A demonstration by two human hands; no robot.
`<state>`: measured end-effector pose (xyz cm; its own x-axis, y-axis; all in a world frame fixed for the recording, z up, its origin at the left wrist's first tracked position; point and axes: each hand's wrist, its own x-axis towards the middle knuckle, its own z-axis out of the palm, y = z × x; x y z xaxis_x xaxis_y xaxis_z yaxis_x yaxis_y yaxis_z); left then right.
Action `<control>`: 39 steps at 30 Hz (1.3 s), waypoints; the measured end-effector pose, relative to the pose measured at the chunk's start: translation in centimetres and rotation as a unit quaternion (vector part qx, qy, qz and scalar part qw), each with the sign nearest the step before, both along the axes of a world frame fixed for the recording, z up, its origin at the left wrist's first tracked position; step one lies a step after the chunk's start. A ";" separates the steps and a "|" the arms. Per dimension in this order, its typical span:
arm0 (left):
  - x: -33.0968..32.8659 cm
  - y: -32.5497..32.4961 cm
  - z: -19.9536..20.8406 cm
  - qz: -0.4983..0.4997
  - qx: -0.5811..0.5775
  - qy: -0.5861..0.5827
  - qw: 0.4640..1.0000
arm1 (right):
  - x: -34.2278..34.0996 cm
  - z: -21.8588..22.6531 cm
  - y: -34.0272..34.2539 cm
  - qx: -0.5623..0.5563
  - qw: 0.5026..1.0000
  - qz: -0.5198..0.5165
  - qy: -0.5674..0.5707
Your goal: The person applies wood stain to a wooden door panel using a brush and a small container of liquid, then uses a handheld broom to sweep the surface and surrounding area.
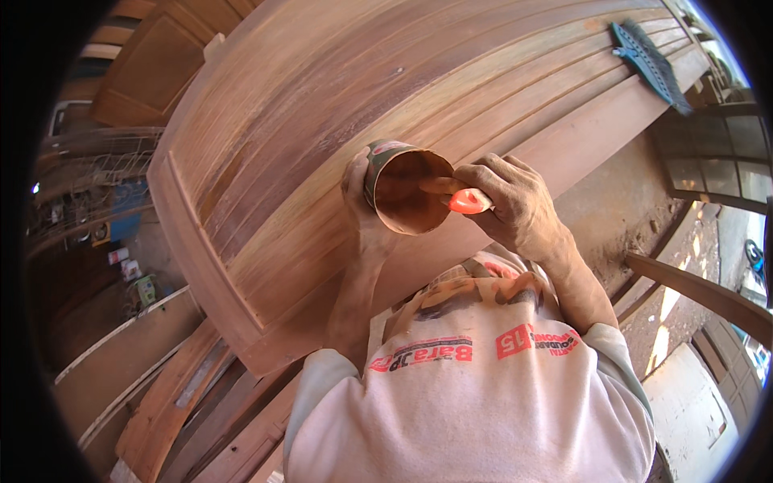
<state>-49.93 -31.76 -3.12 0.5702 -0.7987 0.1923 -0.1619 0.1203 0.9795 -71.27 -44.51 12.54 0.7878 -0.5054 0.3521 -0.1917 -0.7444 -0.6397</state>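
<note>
My left hand [354, 181] is wrapped around the left side of a round can [376, 171], its open mouth tilted toward me. The inside of the can is coated reddish brown. In my right hand [519, 205] is a tool with an orange handle [469, 201], held at the can's right rim. A brownish part of the tool reaches over the mouth; its working end is hard to make out. Beneath both hands lies a large wooden door panel [322, 88] with long grooves and reddish-brown patches.
A blue brush head [648, 64] with dark bristles rests on the panel's far right end. Another panelled wooden piece [153, 60] stands at the far left. Boards [173, 410] lean at the lower left. A wooden rail [700, 290] crosses on the right.
</note>
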 end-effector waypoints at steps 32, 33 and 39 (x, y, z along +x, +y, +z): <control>-8.5 0.7 9.1 0.161 0.207 -0.374 0.890 | -3.6 -1.9 -6.4 0.009 0.980 0.197 -0.033; -8.3 0.5 8.4 0.169 0.178 -0.322 0.914 | -3.5 -1.9 -6.3 0.001 0.979 0.201 -0.035; -7.4 -0.6 6.9 0.143 0.152 -0.210 0.955 | -3.6 -0.8 -5.9 0.055 0.972 0.230 -0.002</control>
<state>-57.31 -32.40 3.76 0.6973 -0.6766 0.2365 -0.5319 -0.2673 0.8035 -74.82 -50.40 11.71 0.9381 -0.1348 0.3192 0.1479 -0.6774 -0.7206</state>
